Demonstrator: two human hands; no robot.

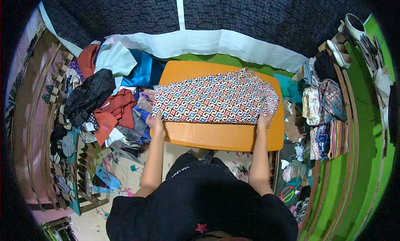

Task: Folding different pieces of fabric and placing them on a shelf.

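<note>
A person in a black top (pixel 200 199) stands at the near edge of an orange surface (pixel 208 135), both forearms reaching in from that side. Beyond the left edge sits a heap of mixed fabrics (pixel 89 95) in black, rust, white and blue, apparently kept within arm's reach; past the right edge, folded fabrics (pixel 329 103) lie stacked. The patterned cloth (pixel 204 100) runs lengthwise across the surface, from its left edge nearly to its right, leaving a bare strip along the near edge. The left hand (pixel 155 123) is at the cloth's near left corner and the right hand (pixel 264 121) at its near right side, fingers partly curled and touching the fabric; how firmly either grips cannot be told. Set so wide apart, they seem placed to keep the long near side straight. The cloth shows cream interlocking links on a dark ground, dotted with red and blue, smooth at left, rumpled and rounded at right. Beyond the surface's near right corner lie scissors (pixel 287 194) with bright handles.
</note>
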